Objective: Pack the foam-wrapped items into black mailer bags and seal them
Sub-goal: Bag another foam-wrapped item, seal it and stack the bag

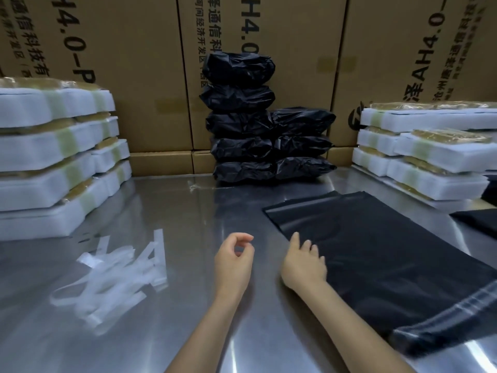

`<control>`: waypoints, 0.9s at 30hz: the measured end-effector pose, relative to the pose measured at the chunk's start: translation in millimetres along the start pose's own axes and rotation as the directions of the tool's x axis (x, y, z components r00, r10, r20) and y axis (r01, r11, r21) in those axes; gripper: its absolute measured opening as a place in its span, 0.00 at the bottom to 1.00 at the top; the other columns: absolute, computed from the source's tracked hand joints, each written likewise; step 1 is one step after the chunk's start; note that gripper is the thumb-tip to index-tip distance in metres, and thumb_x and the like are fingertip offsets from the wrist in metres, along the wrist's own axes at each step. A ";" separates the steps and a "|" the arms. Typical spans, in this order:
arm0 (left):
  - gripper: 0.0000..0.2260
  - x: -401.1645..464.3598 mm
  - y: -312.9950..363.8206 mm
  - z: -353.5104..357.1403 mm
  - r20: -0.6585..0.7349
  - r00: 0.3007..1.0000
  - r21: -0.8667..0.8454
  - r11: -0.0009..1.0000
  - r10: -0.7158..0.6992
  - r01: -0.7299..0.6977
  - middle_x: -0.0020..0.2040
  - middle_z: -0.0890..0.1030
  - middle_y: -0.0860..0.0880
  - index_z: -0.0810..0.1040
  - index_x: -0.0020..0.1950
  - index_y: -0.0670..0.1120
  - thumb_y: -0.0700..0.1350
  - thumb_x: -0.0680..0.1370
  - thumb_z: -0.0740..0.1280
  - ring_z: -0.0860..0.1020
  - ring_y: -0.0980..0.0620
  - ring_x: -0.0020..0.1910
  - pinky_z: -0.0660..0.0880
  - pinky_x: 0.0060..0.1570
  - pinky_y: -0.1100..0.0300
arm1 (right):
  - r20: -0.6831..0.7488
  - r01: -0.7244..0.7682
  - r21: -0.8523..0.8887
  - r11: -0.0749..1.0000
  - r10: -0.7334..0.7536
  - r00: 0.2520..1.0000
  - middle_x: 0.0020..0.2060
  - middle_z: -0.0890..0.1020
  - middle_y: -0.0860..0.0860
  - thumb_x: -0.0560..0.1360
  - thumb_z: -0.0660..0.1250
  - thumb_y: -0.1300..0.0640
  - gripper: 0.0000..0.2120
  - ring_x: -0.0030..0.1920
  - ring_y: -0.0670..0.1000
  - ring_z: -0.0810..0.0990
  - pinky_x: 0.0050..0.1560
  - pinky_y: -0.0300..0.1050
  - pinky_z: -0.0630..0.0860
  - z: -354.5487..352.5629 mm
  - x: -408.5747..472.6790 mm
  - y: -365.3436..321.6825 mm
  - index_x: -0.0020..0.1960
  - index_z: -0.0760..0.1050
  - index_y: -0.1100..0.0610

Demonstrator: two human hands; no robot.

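The flat black mailer bag [376, 251] lay on the bench [188, 211], long axis running away rightward, directly under the right hand [304, 265] (fingers spread, resting on its near-left edge), while the left hand [234, 259] hovered beside it, loosely curled, empty.
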State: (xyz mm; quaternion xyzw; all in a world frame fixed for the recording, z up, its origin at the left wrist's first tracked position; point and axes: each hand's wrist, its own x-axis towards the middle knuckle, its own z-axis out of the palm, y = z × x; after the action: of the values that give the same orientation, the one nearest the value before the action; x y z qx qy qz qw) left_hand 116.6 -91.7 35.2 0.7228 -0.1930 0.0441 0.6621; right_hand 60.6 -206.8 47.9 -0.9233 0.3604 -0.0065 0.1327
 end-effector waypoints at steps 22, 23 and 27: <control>0.29 23.5 -24.4 -63.8 0.376 0.906 0.857 0.443 -0.192 -0.262 0.79 0.49 0.53 0.52 0.78 0.53 0.64 0.80 0.47 0.48 0.53 0.77 0.46 0.74 0.50 | -0.132 0.088 0.848 0.522 0.048 0.990 0.42 0.78 0.44 0.79 0.59 0.57 0.11 0.48 0.51 0.80 0.45 0.45 0.74 -10.7 -12.9 6.6 0.59 0.73 0.50; 0.29 28.2 -26.7 -73.6 0.384 0.900 0.854 0.448 -0.205 -0.263 0.79 0.49 0.54 0.51 0.78 0.54 0.64 0.80 0.47 0.48 0.54 0.77 0.46 0.74 0.50 | -0.119 0.060 0.841 0.537 0.075 0.990 0.41 0.78 0.45 0.79 0.58 0.57 0.11 0.46 0.50 0.79 0.46 0.48 0.76 -9.5 -12.7 14.9 0.59 0.72 0.49; 0.28 34.0 -29.3 -89.2 0.418 0.885 0.838 0.462 -0.205 -0.289 0.79 0.48 0.55 0.51 0.78 0.55 0.63 0.80 0.48 0.47 0.56 0.77 0.44 0.74 0.51 | -0.087 -0.001 0.842 0.539 0.137 0.987 0.40 0.72 0.53 0.74 0.57 0.56 0.11 0.39 0.53 0.73 0.42 0.48 0.68 -17.2 -5.3 32.8 0.54 0.72 0.57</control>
State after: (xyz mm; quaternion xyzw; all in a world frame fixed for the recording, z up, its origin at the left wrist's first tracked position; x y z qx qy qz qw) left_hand 174.9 -10.8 29.1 0.9420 -0.3121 -0.0191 0.1221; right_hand 33.0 -230.6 56.7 -0.7293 0.3578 -0.2386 0.5322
